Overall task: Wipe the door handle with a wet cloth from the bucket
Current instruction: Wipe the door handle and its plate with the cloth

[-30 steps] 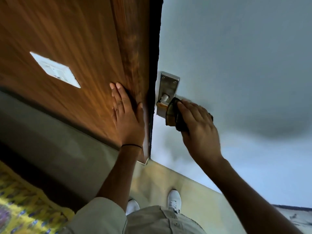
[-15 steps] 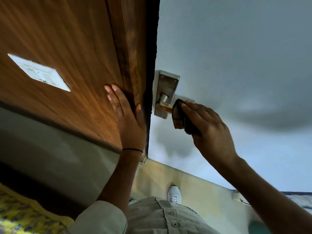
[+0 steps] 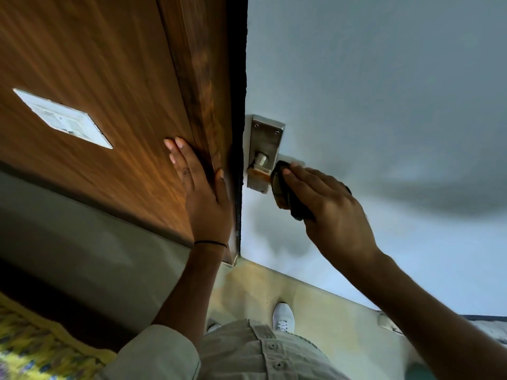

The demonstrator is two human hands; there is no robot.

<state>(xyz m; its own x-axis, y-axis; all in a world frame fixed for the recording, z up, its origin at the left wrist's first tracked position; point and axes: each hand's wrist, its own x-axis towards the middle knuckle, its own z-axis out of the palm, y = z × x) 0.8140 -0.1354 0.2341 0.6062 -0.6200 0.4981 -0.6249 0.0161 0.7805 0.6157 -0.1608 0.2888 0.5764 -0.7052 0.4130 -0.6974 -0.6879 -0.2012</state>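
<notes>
A metal handle plate (image 3: 264, 138) is fixed on the pale grey door (image 3: 384, 91), with the lever's stub (image 3: 260, 159) and a short bronze stretch of lever (image 3: 259, 172) showing. My right hand (image 3: 332, 215) is closed around a dark cloth (image 3: 285, 192) wrapped over the lever, just right of the plate. The rest of the lever is hidden under cloth and fingers. My left hand (image 3: 204, 193) lies flat with fingers spread on the brown wooden frame (image 3: 197, 78) beside the door's edge. No bucket is in view.
A white switch plate (image 3: 63, 119) sits on the wooden panel at left. Below are a beige floor (image 3: 315, 294), my white shoes (image 3: 284, 316) and a yellow patterned rug (image 3: 33, 349) at the lower left corner.
My right hand with the cloth slid along the lever away from the plate, baring a short piece of lever. The left hand stayed on the frame while the view shifted a little.
</notes>
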